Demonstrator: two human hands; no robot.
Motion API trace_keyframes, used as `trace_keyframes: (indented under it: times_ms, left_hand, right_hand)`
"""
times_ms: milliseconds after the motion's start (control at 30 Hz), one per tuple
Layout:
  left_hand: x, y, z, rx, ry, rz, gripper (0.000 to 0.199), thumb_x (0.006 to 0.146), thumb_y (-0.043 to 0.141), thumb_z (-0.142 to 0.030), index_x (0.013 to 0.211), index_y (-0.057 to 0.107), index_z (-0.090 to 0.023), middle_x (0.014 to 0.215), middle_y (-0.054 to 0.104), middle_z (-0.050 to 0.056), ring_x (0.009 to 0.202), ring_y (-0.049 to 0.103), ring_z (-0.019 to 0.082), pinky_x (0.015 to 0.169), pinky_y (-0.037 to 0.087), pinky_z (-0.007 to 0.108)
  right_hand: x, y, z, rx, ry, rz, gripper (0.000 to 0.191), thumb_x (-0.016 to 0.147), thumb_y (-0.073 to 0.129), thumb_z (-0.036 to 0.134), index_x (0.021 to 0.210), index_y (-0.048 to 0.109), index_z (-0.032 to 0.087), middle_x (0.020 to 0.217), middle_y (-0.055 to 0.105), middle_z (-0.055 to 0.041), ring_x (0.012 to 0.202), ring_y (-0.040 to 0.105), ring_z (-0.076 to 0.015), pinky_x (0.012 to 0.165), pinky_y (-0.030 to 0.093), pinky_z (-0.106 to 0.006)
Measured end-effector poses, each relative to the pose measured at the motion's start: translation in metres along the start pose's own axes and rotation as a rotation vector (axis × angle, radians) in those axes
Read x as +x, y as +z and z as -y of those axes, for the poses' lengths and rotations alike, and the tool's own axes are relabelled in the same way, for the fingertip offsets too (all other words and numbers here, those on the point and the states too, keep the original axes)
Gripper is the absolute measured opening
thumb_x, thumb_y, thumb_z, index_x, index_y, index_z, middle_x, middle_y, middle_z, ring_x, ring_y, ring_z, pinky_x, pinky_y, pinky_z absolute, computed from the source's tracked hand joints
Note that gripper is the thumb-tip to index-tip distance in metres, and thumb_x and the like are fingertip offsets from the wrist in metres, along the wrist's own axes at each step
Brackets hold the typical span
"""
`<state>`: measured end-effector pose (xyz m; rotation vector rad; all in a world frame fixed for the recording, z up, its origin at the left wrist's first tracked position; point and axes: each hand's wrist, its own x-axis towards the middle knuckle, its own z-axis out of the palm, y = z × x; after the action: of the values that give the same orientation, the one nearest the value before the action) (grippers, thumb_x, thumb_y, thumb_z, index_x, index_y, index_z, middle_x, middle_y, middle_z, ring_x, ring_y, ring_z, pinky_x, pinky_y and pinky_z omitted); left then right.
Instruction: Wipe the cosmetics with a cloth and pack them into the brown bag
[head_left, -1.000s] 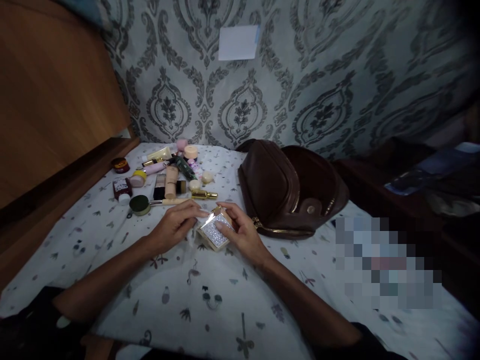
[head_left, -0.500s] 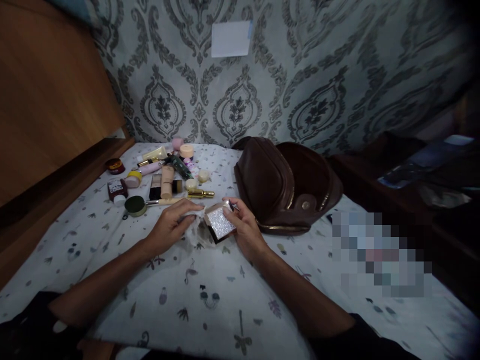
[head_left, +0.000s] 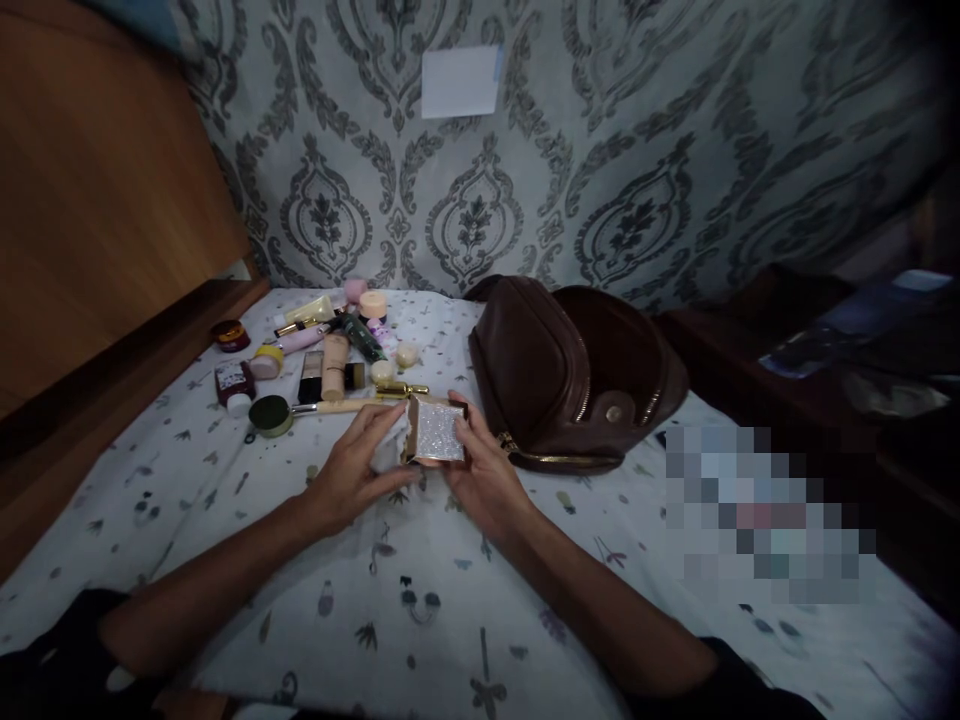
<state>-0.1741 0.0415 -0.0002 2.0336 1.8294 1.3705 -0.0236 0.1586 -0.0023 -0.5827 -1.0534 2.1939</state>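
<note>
On my feed, wiping looks unfinished: short of the sheet's (head_left: 450, 660) far edge, my right hand (head_left: 489, 478) grips the glittery box (head_left: 438, 430), left hand (head_left: 346, 472) clasping tissue (head_left: 388, 450) against it.

Toward the far left of the sheet (head_left: 315, 640): two cream-coloured pots (head_left: 406, 353), one dark-red bottle (head_left: 235, 383), one pale-handled makeup brush (head_left: 337, 407); far right, one leather bag (head_left: 529, 370); over the middle, one glittery box (head_left: 440, 430).

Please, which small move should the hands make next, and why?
Perhaps rub the white cloth along the left side of the box: the left hand has the cloth at that side, while the right hand holds the box opposite.
</note>
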Motion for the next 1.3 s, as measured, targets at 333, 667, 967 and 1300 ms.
trace_keyframes:
  times_ms: [333,667,967,1300]
  left_hand:
    - [0.01,-0.012,0.005,-0.068,-0.032,-0.123,0.037,0.089,0.066,-0.04,0.122,0.067,-0.023,0.111,0.068,0.01,0.106,0.063,0.025,0.091,0.052,0.038]
    - [0.017,-0.02,0.005,-0.171,-0.073,-0.124,0.03,0.087,0.069,-0.039,0.114,0.072,-0.024,0.106,0.071,0.007,0.1,0.065,0.022,0.089,0.051,0.035]
    - [0.015,-0.022,-0.011,-0.118,-0.066,-0.087,0.034,0.101,0.044,-0.035,0.115,0.072,-0.022,0.103,0.065,0.008,0.098,0.061,0.02,0.085,0.05,0.033]
    - [0.018,-0.019,-0.001,-0.218,-0.286,-0.166,0.019,0.09,0.061,-0.037,0.087,0.068,-0.02,0.087,0.068,0.002,0.084,0.062,0.019,0.08,0.047,0.03]
  right_hand:
    - [0.003,0.0,-0.005,-0.091,-0.085,0.076,0.036,0.077,0.072,0.053,0.097,0.064,0.025,0.086,0.066,-0.0013,0.073,0.058,-0.0169,0.067,0.048,-0.029]
    - [0.001,-0.003,0.008,-0.033,0.094,0.132,0.035,0.067,0.085,0.039,0.087,0.063,0.021,0.071,0.062,0.0033,0.059,0.052,-0.01,0.053,0.04,-0.022]
    - [-0.003,-0.001,0.007,-0.062,0.197,0.225,0.035,0.068,0.085,0.039,0.087,0.062,0.02,0.073,0.062,0.0043,0.058,0.054,-0.0085,0.053,0.044,-0.019]
    - [-0.006,0.001,0.004,-0.162,0.176,0.275,0.037,0.068,0.084,0.043,0.091,0.065,0.021,0.071,0.063,0.0037,0.053,0.053,-0.0088,0.048,0.043,-0.021]
